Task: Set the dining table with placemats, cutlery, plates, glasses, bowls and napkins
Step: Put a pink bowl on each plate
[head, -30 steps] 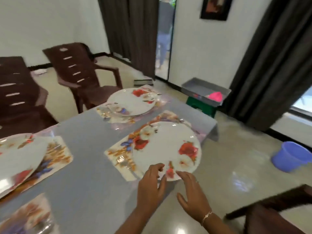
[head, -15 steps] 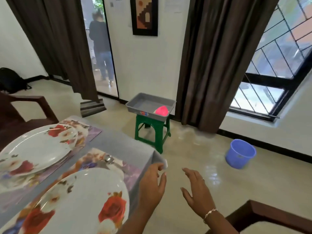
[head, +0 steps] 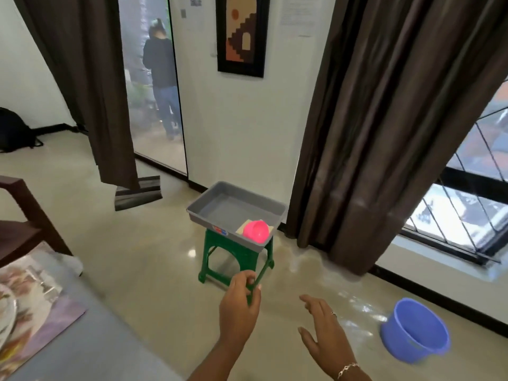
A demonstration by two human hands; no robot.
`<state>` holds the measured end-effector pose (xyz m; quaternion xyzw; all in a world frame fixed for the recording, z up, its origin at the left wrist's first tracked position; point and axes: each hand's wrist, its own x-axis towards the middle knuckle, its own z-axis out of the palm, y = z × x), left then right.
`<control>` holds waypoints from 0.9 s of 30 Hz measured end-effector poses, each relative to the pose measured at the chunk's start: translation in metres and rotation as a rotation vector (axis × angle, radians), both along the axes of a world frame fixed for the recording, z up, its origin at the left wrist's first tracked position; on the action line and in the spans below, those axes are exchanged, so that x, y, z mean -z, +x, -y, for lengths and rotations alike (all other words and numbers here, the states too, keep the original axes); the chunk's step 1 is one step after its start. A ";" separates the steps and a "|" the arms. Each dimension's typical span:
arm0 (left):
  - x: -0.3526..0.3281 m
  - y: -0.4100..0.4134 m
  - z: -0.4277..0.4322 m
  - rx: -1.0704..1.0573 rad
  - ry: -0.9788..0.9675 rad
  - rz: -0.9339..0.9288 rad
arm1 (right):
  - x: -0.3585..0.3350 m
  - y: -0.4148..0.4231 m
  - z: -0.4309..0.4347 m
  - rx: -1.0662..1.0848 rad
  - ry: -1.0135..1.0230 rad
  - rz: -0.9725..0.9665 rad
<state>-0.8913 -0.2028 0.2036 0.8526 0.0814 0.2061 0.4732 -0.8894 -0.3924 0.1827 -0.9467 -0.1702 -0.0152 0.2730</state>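
Note:
A grey tray [head: 220,200] sits on a green stool [head: 236,259] against the wall. In its near right corner lies a pink bowl [head: 255,231] on a pale napkin [head: 242,229]. My left hand [head: 239,309] hangs in the air in front of the stool, fingers loosely curled, holding nothing. My right hand [head: 325,334] is beside it, fingers spread, empty. At the lower left is the grey dining table [head: 104,350] with a floral placemat [head: 41,306] and the rim of a white plate [head: 5,314].
A blue bucket [head: 415,329] stands on the floor at the right. Brown curtains [head: 384,133] hang by the window. A brown chair [head: 22,226] is at the left. A person [head: 160,75] stands beyond the glass door.
My view has swung right, from the table and plates to the stool and tray. Both hands have come off the plate and moved out over the floor.

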 end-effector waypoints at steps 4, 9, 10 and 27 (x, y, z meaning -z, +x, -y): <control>0.016 0.069 -0.002 -0.040 0.019 -0.048 | 0.006 0.076 0.008 -0.022 0.014 -0.097; 0.043 0.166 -0.006 -0.132 0.026 -0.101 | 0.015 0.198 0.014 -0.028 0.013 -0.154; 0.048 0.184 -0.006 -0.141 0.010 -0.132 | 0.015 0.222 0.015 -0.045 0.001 -0.173; 0.142 0.407 -0.055 -0.032 -0.165 -0.678 | 0.084 0.513 -0.065 -0.316 -0.333 -0.648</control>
